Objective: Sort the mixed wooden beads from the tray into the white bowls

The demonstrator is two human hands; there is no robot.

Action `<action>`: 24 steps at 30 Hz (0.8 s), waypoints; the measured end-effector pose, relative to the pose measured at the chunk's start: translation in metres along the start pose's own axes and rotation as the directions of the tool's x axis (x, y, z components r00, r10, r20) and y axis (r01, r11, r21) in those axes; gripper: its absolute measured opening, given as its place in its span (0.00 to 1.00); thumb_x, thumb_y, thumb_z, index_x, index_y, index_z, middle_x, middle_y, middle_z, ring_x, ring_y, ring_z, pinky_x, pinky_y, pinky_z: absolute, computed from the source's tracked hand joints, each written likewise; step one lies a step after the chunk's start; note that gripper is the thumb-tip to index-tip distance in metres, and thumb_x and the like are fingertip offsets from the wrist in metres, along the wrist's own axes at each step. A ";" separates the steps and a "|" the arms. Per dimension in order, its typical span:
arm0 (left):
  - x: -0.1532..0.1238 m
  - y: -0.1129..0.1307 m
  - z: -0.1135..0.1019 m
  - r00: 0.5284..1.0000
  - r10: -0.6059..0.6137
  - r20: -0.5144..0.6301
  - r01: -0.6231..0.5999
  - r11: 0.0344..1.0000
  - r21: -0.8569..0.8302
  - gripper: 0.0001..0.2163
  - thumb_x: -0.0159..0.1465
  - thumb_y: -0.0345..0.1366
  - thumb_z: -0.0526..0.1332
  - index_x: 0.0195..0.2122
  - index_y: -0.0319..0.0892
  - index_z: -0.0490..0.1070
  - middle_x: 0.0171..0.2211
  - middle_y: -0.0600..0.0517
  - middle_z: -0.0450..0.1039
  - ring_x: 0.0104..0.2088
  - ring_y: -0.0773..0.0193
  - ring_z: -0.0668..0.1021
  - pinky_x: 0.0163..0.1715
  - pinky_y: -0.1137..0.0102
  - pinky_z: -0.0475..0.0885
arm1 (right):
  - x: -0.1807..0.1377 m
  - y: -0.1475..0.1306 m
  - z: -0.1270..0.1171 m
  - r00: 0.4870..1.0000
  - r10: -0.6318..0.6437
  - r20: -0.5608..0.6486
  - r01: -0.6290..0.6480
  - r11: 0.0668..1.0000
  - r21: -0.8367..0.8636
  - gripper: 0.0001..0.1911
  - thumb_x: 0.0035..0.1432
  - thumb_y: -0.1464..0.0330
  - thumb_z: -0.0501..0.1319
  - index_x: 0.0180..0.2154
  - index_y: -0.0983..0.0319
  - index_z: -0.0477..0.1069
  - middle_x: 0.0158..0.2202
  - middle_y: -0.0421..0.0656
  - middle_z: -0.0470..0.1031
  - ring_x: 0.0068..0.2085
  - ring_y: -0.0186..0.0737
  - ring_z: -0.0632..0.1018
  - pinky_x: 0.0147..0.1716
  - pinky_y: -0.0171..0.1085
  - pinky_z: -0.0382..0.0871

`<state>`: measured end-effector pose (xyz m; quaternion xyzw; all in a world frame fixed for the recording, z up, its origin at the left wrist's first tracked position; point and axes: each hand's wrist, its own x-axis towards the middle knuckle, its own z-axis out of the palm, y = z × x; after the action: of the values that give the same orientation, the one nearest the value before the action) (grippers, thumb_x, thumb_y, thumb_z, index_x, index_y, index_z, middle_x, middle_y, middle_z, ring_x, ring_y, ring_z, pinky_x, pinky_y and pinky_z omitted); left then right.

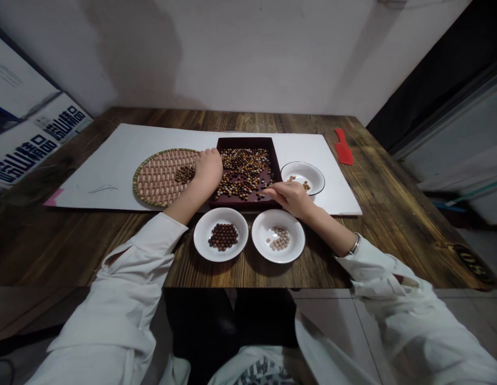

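Note:
A dark maroon tray (272, 147) holds a mix of brown, tan and pale beads. My left hand (208, 168) rests curled at the tray's left edge, fingers closed; what they hold is hidden. My right hand (290, 197) reaches into the tray's front right corner, its fingertips pinched among the beads. A woven round basket (160, 176) to the left carries a small heap of brownish beads. In front stand two white bowls: one (220, 233) with dark brown beads, one (278, 235) with pale beads. A third white bowl (303, 176) at the right holds a few tan beads.
A white sheet (123, 155) lies under the tray and basket on a wooden table (376, 214). A red scraper-like tool (343, 145) lies at the far right of the table. Printed boards lean at the left wall. A wall runs close behind the table.

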<state>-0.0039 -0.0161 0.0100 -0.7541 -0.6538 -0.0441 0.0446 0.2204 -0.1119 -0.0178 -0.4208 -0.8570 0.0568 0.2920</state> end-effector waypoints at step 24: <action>-0.004 0.003 -0.004 1.000 -0.017 0.005 0.017 1.000 0.000 0.21 0.68 0.25 0.41 0.56 0.25 0.64 0.56 0.27 0.69 0.57 0.44 0.72 0.55 0.56 0.68 | 0.019 -0.016 -0.031 0.846 0.441 0.301 -0.487 0.407 0.773 0.35 0.66 0.40 0.38 0.36 0.60 0.69 0.18 0.35 0.57 0.18 0.33 0.57 0.17 0.35 0.54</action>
<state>-0.0010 -0.0206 0.0134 -0.7486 -0.6602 -0.0427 0.0427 0.2174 -0.1126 0.0213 -0.4517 -0.5826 0.5405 0.4055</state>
